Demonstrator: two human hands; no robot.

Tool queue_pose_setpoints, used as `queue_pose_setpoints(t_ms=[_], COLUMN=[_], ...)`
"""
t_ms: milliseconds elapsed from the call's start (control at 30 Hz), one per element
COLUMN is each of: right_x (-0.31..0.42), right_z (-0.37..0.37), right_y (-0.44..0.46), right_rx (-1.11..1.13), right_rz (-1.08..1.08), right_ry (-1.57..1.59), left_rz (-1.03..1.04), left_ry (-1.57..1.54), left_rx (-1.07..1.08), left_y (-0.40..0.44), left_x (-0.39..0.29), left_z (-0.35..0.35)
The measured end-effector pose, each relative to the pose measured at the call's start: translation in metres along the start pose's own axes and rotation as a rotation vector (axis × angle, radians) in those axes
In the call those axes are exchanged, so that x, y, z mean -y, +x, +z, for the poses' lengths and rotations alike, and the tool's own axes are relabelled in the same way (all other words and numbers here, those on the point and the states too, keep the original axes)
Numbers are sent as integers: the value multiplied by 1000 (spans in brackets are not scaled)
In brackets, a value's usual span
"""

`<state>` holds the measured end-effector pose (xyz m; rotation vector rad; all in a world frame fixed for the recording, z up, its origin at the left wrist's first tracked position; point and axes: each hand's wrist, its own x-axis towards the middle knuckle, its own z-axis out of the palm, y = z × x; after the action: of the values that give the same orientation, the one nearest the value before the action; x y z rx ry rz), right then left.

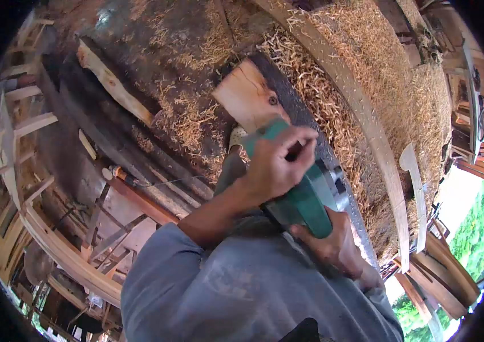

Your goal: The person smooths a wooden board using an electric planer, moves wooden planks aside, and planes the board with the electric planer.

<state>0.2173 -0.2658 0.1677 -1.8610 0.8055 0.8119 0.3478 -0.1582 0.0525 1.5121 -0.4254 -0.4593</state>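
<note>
A green power planer (304, 196) rests on a pale wooden board (247, 94) that has a dark knot near its visible end. My left hand (284, 162) is curled over the front part of the tool, thumb and fingers bent round its knob. Around the rear handle, close to my body, my right hand (333, 239) is closed. The board lies along a dark beam (293, 85), and its nearer part is hidden under the planer and my arms.
Wood shavings (367, 68) cover the ground. A long curved plank (361, 108) runs down the right side. On the left are a rough slab (113, 88), dark beams (105, 122), a reddish beam (145, 199) and a curved wooden frame (53, 242).
</note>
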Motion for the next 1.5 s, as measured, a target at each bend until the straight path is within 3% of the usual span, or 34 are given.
queue_pose_setpoints(t_ms=[233, 333, 400, 533, 600, 667, 733, 800, 867, 933, 967, 1000, 1067, 1167, 1300, 1367, 1433, 1500], right_x=[89, 138, 162, 189, 185, 174, 138, 105, 69, -4, -12, -45, -83, -80, -5, 30, 58, 101], right_z=[16, 13, 16, 28, 26, 23, 22, 8, -3, 3, -12, -10, -13, -16, -30, -33, -31, -44], right_y=[72, 102, 126, 176, 168, 158, 133, 91, 47, 20, -6, -22, -44, -36, 8, 39, 76, 107], right_rx=[-130, -47, -58, -181, -211, -227, -201, -117, -158, -277, -142, -181, -218, -222, -126, -195, -215, -175], right_rz=[-298, -284, -410, -733, -746, -761, -701, -364, -158, -235, 24, 118, 140, 76, 88, -156, -254, -275], right_ry=[-56, -70, -110, -14, 8, 21, -91, -111, -45, 37, 63, 80, 87, 81, 70, 74, 131, 83], left_rz=[-105, -18, 56, 106, 87, 80, 60, -5, -89, 14, -93, -42, -59, -57, 110, 71, -66, -22], left_ry=[-188, -76, -13, 41, -57, 61, 155, 61, -97, -227, -191, -110, -94, -133, -45, -101, -127, -178], left_rx=[-162, -169, -201, -275, -325, -294, -253, -219, -91, 113, 269, 324, 389, 341, 158, 95, 51, -12], left_y=[79, 122, 151, 189, 192, 175, 148, 117, 80, 44, 21, 4, -22, -13, 49, 86, 125, 165], left_x=[-7, -3, 2, 7, 0, 0, -2, 5, -9, 9, 15, 8, 13, 13, 5, 13, 9, 2], left_z=[-89, -129, -154, -195, -197, -183, -150, -102, -43, 14, 39, 58, 93, 91, 37, 9, -26, -56])
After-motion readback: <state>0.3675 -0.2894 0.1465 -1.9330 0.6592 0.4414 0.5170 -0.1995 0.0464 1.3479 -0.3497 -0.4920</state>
